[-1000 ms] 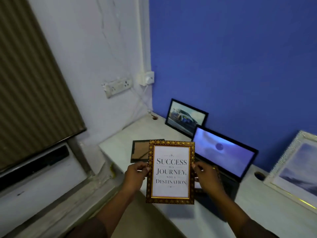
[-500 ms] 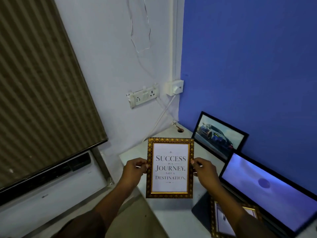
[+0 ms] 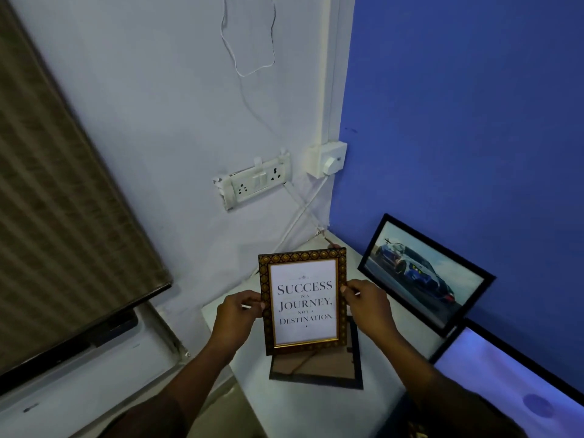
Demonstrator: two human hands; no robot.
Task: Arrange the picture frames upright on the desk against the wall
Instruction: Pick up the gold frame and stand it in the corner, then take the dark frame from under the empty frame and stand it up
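1. Nearest, two bare forearms rise from the bottom edge toward the desk [image 3: 303, 406], a white top set into the corner of the room.
2. The left hand [image 3: 235, 314] pinches the left rail of the gold-patterned frame [image 3: 302, 300], thumb on the front and fingers curled behind.
3. The right hand [image 3: 368, 306] pinches the right rail in the same way, thumb and forefinger closed on the edge.
4. The frame is held upright in the air, facing the camera, above the desk's corner end and touching nothing but the hands.
5. Its print reads "SUCCESS IS A JOURNEY, NOT A DESTINATION." in dark serif capitals on white, inside a thin gold inner border.
6. Just behind and below it, a dark frame [image 3: 316, 366] lies flat on the desk, showing a brown surface; nothing readable shows on it.
7. To the right, the lit laptop screen [image 3: 505, 384] glows pale blue with a dark round blot, cut off by the picture's edge.
8. Farther back, a black-framed car picture [image 3: 423, 273] leans against the blue wall [image 3: 474, 121], bottom edge on the desk; any lettering on the car is too small to read.
9. On the white wall [image 3: 158, 105], a switch and socket plate [image 3: 257, 184] hangs tilted, a white plug box [image 3: 327, 159] sits beside it, and thin cables [image 3: 300, 213] run down to the desk corner.
10. At far left, a striped brown blind [image 3: 63, 200] covers the window.
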